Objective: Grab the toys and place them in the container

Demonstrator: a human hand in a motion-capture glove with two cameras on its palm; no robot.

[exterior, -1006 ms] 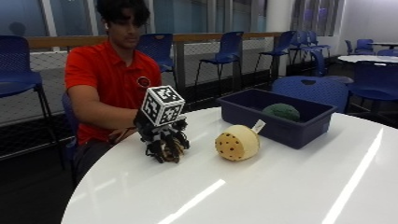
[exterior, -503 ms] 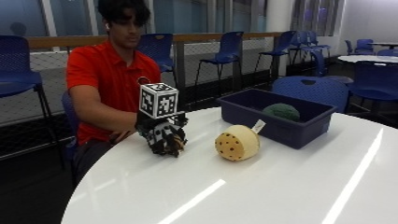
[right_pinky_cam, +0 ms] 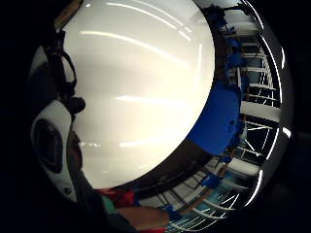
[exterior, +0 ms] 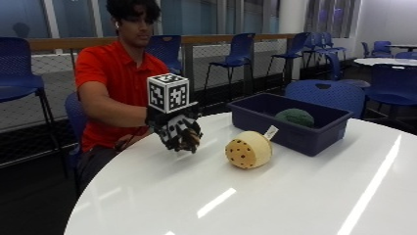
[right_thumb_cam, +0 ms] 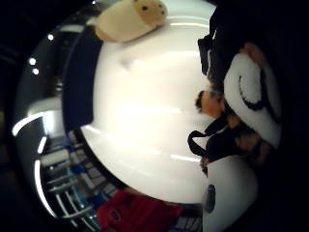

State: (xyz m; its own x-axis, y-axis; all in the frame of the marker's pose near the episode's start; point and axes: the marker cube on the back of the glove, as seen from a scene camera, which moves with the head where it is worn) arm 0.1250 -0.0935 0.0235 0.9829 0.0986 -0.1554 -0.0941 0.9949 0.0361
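Observation:
A round tan plush toy (exterior: 249, 149) with brown dots and a white tag lies on the white table (exterior: 261, 200), just in front of the dark blue container (exterior: 306, 136). A green toy (exterior: 294, 117) sits inside the container. My gloved right hand (exterior: 177, 131) hovers above the table to the left of the tan toy, apart from it, fingers hanging relaxed and holding nothing. In the thumb side palm view the tan toy (right_thumb_cam: 130, 19) lies beside the container's wall (right_thumb_cam: 77, 82), away from the palm.
The person in a red shirt (exterior: 110, 83) sits at the table's far left edge. Blue chairs (exterior: 329, 93) stand behind the container. The little finger side palm view shows bare white table (right_pinky_cam: 146, 87) and a blue chair (right_pinky_cam: 216, 121) beyond its edge.
My gloved hand has lifted off the table and drifted slightly toward the tan toy. The toys and container have not moved.

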